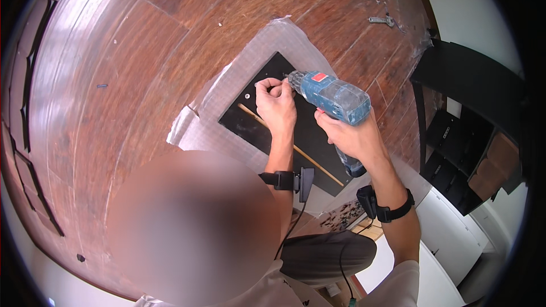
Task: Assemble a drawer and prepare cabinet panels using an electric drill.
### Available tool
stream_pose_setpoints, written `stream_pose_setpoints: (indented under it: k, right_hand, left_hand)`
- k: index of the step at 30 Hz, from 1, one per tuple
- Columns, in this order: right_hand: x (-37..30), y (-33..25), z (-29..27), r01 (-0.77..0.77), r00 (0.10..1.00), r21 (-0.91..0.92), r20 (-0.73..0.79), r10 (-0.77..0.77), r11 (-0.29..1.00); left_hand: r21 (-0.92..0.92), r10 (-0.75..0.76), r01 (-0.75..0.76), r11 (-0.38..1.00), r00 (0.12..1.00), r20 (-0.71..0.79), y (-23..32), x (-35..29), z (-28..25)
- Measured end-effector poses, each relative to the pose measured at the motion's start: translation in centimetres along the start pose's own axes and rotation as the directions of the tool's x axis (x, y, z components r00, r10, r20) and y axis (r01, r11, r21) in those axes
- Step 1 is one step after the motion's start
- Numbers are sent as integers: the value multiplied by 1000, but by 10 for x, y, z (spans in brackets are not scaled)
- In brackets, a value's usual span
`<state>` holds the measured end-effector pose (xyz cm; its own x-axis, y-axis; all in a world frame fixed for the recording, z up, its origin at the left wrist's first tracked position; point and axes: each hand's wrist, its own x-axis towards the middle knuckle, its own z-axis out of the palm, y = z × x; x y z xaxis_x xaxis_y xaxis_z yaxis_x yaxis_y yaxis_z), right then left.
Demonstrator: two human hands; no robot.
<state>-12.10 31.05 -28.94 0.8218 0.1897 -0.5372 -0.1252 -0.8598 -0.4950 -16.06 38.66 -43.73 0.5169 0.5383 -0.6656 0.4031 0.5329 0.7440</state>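
The right hand [355,136] gripped a blue cordless drill [333,99]; the left hand [276,102] pinched something small, too small to identify, at its tip, over the black panel's [256,122] upper corner.

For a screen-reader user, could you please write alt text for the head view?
A right hand holds a blue cordless drill against a black panel lying on clear plastic sheeting over a wooden floor, while the left hand pinches something small at the drill's tip.

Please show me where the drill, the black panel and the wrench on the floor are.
drill [333,95]: head view, on its blue body.
black panel [259,122]: head view, on the bare face left of the left hand [276,104].
wrench [382,20]: head view, on its shaft.
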Motion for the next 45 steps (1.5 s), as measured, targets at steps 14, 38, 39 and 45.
stream_pose_setpoints:
  k: [14,38,39,45]
  right_hand:
    - [13,-10,-5,-153,985,-105,63,160,983]
    - [-107,38,-100,-19,987,-334,-158,-36,942]
    - [-132,60,-106,65,953,-547,-214,-214,835]
    - [-293,184,-118,-322,928,-386,-310,207,865]
  left_hand:
    - [257,-38,60,964,995,-89,17,-5,1]
    - [267,-42,-31,963,964,263,-10,-30,-25]
    - [278,-36,-54,959,951,308,-17,-37,-27]
    - [212,38,-168,963,860,509,-53,-38,-51]
